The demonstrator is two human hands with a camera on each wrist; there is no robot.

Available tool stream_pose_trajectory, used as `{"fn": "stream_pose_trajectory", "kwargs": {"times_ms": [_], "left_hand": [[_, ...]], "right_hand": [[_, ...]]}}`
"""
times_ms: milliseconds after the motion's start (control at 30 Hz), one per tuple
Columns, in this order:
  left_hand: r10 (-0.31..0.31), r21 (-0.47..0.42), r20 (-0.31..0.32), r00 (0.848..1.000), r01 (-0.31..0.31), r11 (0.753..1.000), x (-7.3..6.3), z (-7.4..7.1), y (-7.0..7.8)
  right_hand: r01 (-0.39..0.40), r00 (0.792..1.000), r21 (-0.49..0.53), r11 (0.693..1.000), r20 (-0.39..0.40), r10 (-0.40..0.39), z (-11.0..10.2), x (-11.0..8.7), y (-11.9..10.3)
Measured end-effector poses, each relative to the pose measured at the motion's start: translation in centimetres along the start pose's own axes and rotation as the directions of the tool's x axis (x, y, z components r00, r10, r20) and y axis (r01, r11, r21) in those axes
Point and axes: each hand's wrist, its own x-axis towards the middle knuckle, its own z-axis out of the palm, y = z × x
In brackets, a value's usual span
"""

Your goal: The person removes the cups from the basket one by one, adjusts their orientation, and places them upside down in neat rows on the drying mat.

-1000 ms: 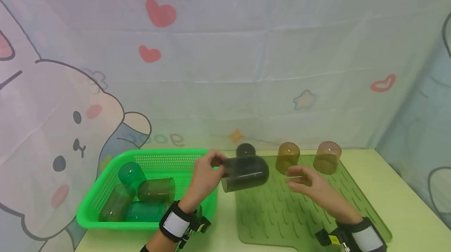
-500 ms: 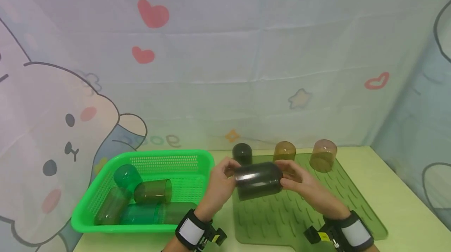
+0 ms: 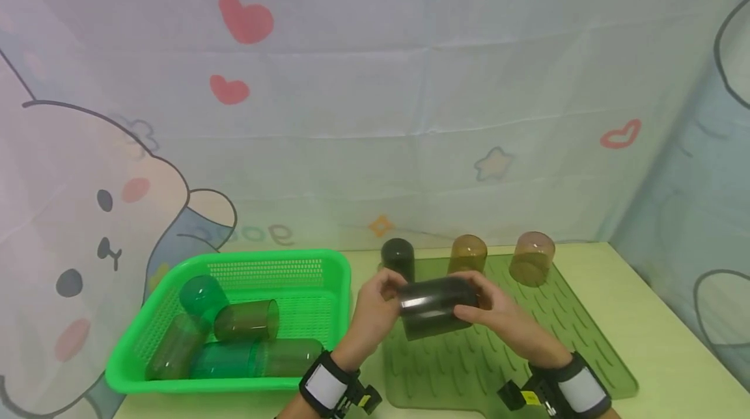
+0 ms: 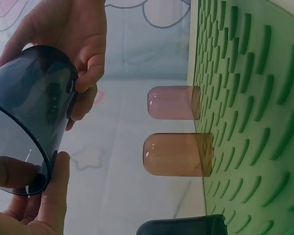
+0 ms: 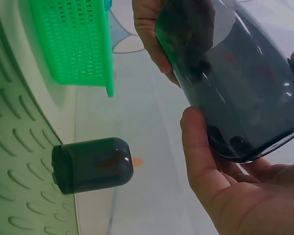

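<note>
A dark grey see-through cup (image 3: 436, 308) lies sideways in the air above the green mat, held between both hands. My left hand (image 3: 375, 311) pinches its open rim; in the left wrist view the thumb reaches inside. My right hand (image 3: 500, 318) grips the rounded closed end, thumb in front. At the mat's back edge stand three upturned cups: a dark one (image 3: 398, 257) behind the held cup, an amber one (image 3: 469, 254) and a pinkish one (image 3: 532, 259). The right hand partly hides the amber cup's lower part in the head view.
On the left stands a green plastic basket (image 3: 234, 385) with several green and brownish see-through cups lying in it. The ridged green mat (image 3: 562, 334) covers part of the pale table (image 3: 633, 302). A printed cloth (image 3: 351, 113) hangs behind.
The left hand has carried the dark grey cup rightward over the mat. My right hand has come in from the right and taken hold of the closed end.
</note>
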Motion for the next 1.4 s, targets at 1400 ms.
{"fn": "stream_pose_trajectory", "kwargs": {"times_ms": [1400], "left_hand": [[-0.270,0.808,0.329,0.905,-0.121,0.577,4.2,-14.0,5.0]], "right_hand": [[-0.055,0.994,-0.765,0.642,-0.102,-0.036,1.5,6.7,2.4]]}}
